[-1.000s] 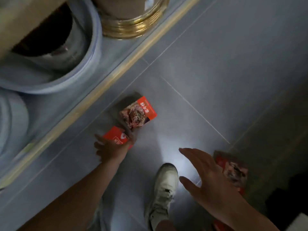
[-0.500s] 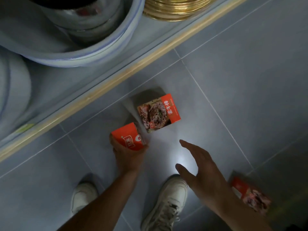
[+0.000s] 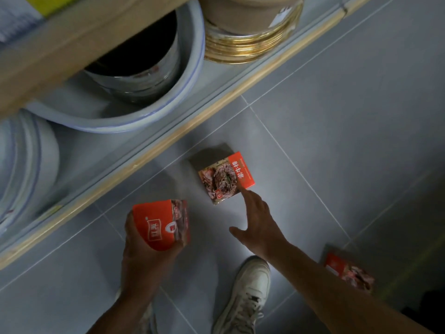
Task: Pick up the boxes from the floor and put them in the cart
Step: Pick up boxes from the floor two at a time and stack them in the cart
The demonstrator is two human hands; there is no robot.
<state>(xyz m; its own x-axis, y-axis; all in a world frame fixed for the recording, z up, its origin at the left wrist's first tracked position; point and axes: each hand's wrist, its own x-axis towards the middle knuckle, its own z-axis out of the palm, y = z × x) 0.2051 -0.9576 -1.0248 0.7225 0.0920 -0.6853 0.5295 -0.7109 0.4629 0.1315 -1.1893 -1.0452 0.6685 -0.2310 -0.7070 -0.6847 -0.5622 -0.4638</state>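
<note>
My left hand (image 3: 147,254) grips an orange box (image 3: 161,225) with a red logo, lifted off the grey tiled floor. A second orange box (image 3: 225,178) with a meat picture stands on the floor just past my hands. My right hand (image 3: 257,220) stretches toward it with fingers straight, a fingertip touching its lower right corner. A third box (image 3: 349,272) lies on the floor at the right, behind my right forearm. No cart is in view.
A low shelf with a wooden edge (image 3: 168,145) runs diagonally along the left. On it sit a blue basin (image 3: 115,119) holding a steel pot, a gold-rimmed stack (image 3: 250,47) and white round containers (image 3: 26,165). My white shoe (image 3: 248,295) stands below the hands.
My left hand has lifted its box off the floor and toward me. My right hand has reached forward from mid-air to touch the standing box.
</note>
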